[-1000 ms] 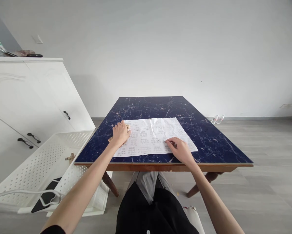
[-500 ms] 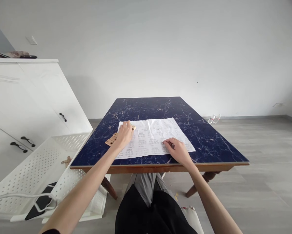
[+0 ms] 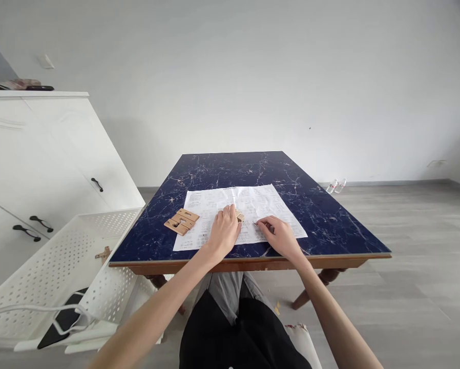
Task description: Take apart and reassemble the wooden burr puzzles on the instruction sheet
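Observation:
A printed paper sheet [image 3: 249, 205] lies on the dark blue marble table [image 3: 322, 215]. My left hand [image 3: 224, 231] rests on the sheet near its middle, fingers curled over a small wooden piece [image 3: 239, 217]. My right hand [image 3: 281, 237] lies on the sheet's near right part, fingers bent and pressing the paper down. At the sheet's left edge sit flat slotted wooden pieces [image 3: 181, 222], free of both hands.
A white perforated basket [image 3: 61, 266] stands on the floor to the left, with a wooden piece [image 3: 102, 253] and a dark flat object [image 3: 63, 320] in it. A white cabinet [image 3: 41, 154] lines the left wall. Two bottles [image 3: 336, 185] lie by the far wall.
My left hand has moved right from the sheet's left edge to its middle, carrying a small wooden piece. The slotted wooden pieces stay behind, uncovered. My right hand has hardly moved.

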Motion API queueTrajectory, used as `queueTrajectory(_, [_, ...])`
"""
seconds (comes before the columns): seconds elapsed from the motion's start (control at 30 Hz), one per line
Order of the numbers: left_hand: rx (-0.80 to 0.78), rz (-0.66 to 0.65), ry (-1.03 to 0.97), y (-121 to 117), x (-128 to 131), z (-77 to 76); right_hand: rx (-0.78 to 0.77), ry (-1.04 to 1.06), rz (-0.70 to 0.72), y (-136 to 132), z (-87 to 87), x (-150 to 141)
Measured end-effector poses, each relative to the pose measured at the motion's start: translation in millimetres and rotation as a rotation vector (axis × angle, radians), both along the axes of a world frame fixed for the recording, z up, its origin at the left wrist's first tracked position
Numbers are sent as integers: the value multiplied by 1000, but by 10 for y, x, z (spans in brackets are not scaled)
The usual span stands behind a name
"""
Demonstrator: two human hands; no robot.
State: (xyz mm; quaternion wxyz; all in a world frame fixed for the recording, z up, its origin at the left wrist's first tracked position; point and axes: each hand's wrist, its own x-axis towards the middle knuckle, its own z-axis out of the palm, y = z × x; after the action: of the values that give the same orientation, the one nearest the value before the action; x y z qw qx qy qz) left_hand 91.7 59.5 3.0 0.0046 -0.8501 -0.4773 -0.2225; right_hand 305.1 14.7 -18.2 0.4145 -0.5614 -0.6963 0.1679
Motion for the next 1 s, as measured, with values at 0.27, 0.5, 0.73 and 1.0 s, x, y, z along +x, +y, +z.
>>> queueTrajectory(0.27, [-96,-84,-84,-180,-185,28,21,-22,-7,-2,7,-9])
queueTrajectory(0.5, [-264,-199,-149,-166,-487,159,21,-72,52,-31,72,-72])
queueTrajectory(0.73, [-415,-274,-124,130,-613,339,-24,-159,209,135,201,-192])
queueTrajectory(1.0, [-482,-263,-126,213,-683,400,-96,-209,232,264,256,-113])
